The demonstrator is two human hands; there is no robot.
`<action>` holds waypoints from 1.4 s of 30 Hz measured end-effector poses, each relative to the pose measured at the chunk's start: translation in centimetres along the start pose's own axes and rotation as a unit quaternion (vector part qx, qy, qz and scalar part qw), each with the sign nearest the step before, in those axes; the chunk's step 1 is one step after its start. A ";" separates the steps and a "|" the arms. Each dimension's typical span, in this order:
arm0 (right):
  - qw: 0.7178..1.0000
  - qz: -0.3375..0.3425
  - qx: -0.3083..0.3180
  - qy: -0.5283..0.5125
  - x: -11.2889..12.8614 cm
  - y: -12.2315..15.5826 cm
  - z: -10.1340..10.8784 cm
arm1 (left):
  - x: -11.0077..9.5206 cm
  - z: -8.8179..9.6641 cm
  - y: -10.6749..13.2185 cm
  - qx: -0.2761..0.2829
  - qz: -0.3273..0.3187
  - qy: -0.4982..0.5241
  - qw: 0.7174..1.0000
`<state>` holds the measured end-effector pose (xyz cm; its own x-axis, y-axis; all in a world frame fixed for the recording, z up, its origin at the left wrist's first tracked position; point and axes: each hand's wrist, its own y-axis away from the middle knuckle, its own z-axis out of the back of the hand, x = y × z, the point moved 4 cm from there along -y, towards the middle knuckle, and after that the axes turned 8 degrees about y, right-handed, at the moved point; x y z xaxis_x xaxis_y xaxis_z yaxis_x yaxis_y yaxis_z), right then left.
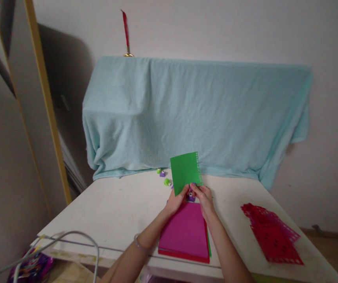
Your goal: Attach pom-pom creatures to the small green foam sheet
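Observation:
My left hand (177,201) pinches the lower edge of an upright green paper sheet (185,171) whose right edge shows a row of punched holes. My right hand (203,196) is closed around a small purple craft punch (191,196) set at the sheet's lower right corner. Both hands hover above a stack of coloured sheets with a magenta one on top (185,232), lying on the white table (109,212).
Small green and purple punches (163,175) lie behind the green sheet. Punched red and magenta sheets (272,234) lie at the right. A light blue cloth (192,114) covers something at the table's back. A gold-framed board (43,98) leans at left; a cable (68,239) crosses the near-left corner.

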<state>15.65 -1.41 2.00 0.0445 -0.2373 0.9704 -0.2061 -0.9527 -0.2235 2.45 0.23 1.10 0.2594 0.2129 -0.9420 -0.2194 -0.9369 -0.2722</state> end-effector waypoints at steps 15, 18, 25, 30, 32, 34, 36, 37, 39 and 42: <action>0.998 -0.019 0.057 -0.004 -0.6 -0.2 -0.6 | -0.8 0.7 -0.3 -0.028 -0.055 -0.052 0.997; 0.997 -0.011 0.075 -0.007 -0.2 0.0 -0.8 | -1.1 1.1 -0.3 -0.059 -0.065 -0.055 0.995; 0.997 -0.015 0.070 0.004 0.4 0.3 -0.7 | -1.4 1.6 -0.2 -0.117 -0.063 -0.035 0.990; 0.997 -0.032 0.060 -0.028 1.0 0.6 -0.7 | -1.7 1.5 -0.1 -0.122 -0.063 -0.032 0.990; 0.997 -0.029 0.055 -0.034 1.2 0.7 -0.8 | -1.8 1.5 -0.1 -0.122 -0.061 -0.035 0.990; 0.997 -0.023 0.059 -0.036 1.3 0.8 -0.9 | -1.9 1.5 -0.1 -0.119 -0.052 -0.036 0.991; 0.996 -0.017 0.072 -0.040 1.2 0.8 -1.1 | -1.9 1.5 0.0 -0.115 -0.049 -0.033 0.992; 0.996 -0.015 0.079 -0.043 1.1 0.8 -1.2 | -1.9 1.4 0.0 -0.112 -0.050 -0.031 0.992; 0.995 -0.011 0.091 -0.048 0.9 0.8 -1.3 | -2.0 1.3 0.0 -0.106 -0.055 -0.028 0.992; 0.994 -0.006 0.098 -0.051 0.8 0.7 -1.4 | -2.2 1.2 0.2 -0.098 -0.067 -0.027 0.993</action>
<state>14.20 -2.00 2.72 0.1464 -0.2346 0.9610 -0.0112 -0.9718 -0.2355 0.75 -0.06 2.87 0.2229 0.3479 -0.9106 0.0015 -0.9343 -0.3566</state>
